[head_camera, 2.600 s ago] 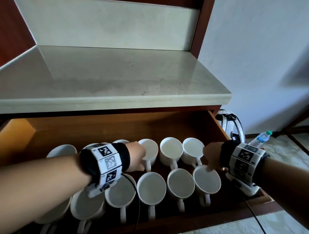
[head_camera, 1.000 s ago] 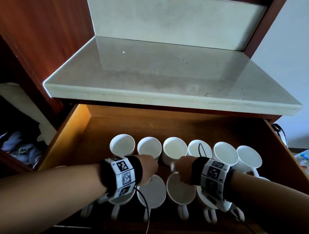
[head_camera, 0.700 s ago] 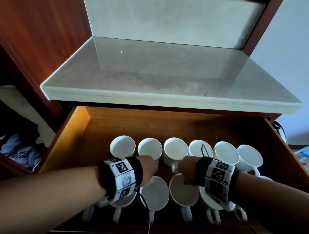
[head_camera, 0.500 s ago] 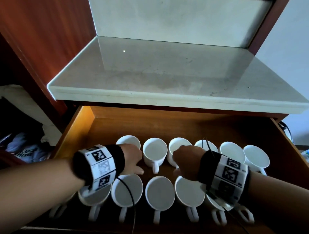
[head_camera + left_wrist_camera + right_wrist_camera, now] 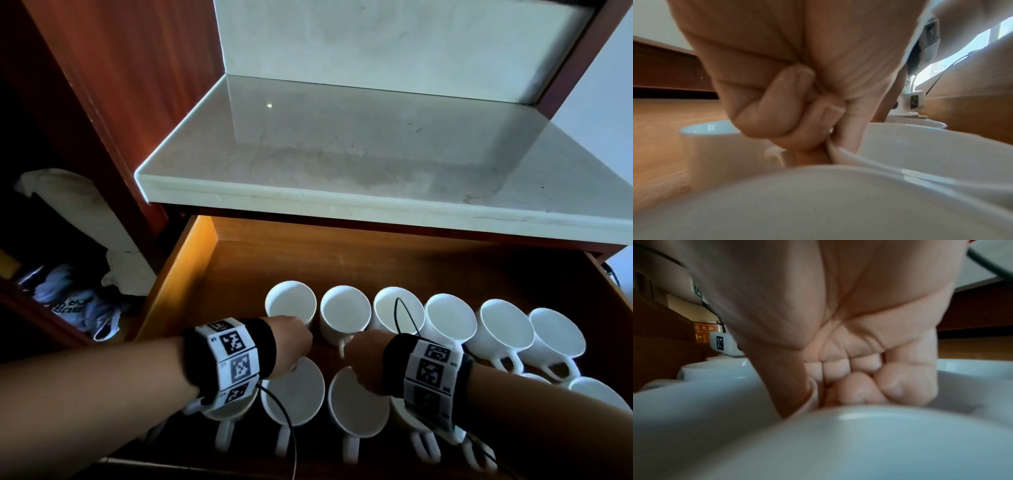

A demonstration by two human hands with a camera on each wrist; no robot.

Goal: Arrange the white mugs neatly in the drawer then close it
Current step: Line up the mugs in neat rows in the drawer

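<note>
Smooth round white mugs point(image 5: 345, 314) stand upright in two rows on the floor of the open wooden drawer point(image 5: 191, 260), handles toward the person. The left hand point(image 5: 291, 346) has its fingers curled, the thumb pinching the thin rim of a front-row mug point(image 5: 910, 154). The right hand point(image 5: 363, 363) is clenched low between the rows; whether it grasps a handle cannot be told. Above juts a polished pale stone counter point(image 5: 342, 164).
</note>
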